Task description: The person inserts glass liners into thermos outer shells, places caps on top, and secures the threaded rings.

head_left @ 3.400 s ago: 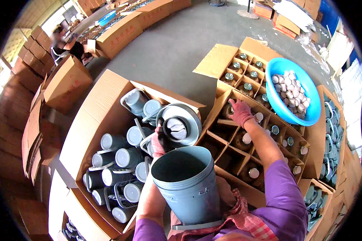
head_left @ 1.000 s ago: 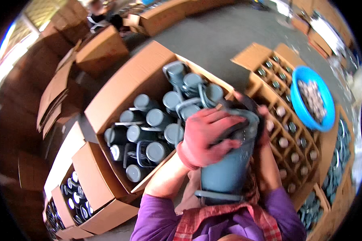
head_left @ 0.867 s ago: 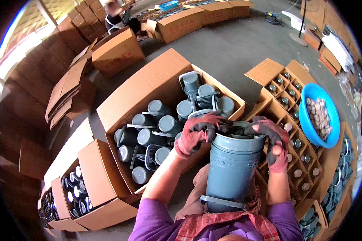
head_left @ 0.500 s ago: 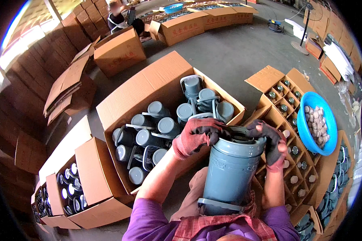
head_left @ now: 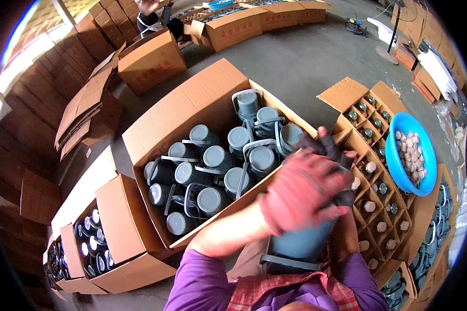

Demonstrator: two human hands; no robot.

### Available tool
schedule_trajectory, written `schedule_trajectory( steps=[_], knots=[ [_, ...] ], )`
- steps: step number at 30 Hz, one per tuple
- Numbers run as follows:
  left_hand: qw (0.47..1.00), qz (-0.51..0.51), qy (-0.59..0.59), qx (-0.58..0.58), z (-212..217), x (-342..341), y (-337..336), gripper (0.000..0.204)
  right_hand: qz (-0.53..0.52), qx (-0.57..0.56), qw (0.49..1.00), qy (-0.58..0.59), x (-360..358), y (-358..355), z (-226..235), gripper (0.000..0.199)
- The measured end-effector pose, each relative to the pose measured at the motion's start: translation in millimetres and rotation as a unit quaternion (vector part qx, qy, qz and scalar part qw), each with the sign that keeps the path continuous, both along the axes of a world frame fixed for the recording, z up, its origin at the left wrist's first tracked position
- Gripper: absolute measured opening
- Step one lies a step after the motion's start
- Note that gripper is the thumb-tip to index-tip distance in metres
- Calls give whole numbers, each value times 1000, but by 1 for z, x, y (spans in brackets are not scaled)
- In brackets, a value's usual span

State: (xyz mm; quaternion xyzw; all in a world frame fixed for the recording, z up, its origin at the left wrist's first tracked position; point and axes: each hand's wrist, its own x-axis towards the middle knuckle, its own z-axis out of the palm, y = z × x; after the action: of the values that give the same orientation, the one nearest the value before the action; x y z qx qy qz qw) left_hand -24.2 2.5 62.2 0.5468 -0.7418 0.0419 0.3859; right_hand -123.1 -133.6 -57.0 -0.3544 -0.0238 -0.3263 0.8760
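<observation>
A blue-grey plastic flask casing [head_left: 301, 242] stands between my forearms, its handle hanging low at the near end. Across its top reaches my left hand [head_left: 306, 194] in a red and dark work glove. Its fingers look stretched out and apart, though motion blurs them. Behind it, partly covered, is my right hand [head_left: 331, 147] in the same kind of glove, fingers spread and pointing up. The top of the casing is hidden behind my hands. Just beyond lies a large open carton [head_left: 189, 106] of blue-grey handled casings [head_left: 217, 158].
On my right a divided carton [head_left: 371, 179] holds capped glass bottles. A blue basin [head_left: 428, 179] of round caps [head_left: 411, 155] rests on it. More cartons [head_left: 122, 220] line the left. A person [head_left: 153, 20] sits at the far left, and a stand fan [head_left: 394, 31] is far right.
Both hands have left the casing's rim. My left hand has swung right across its top, and my right hand now shows behind it with fingers raised. My view has shifted slightly.
</observation>
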Motion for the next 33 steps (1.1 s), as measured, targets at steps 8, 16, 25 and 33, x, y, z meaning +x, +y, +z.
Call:
schedule_trajectory(
  steps=[8, 16, 25, 33],
  knots=[
    [911, -157, 375, 72, -60, 74, 14, 61, -117, -402, 899, 130, -37, -6, 50, 90],
    [944, -152, 280, -79, -85, 58, 3, 50, -116, -548, 817, 136, -44, 6, 77, 97],
    [533, -247, 807, 67, -112, 20, 0, 44, 48, -658, 749, 56, -53, 4, 139, 57],
    [392, -365, 827, 172, -134, -71, -7, 42, 88, -872, 481, 43, -47, 32, 216, 39]
  ],
)
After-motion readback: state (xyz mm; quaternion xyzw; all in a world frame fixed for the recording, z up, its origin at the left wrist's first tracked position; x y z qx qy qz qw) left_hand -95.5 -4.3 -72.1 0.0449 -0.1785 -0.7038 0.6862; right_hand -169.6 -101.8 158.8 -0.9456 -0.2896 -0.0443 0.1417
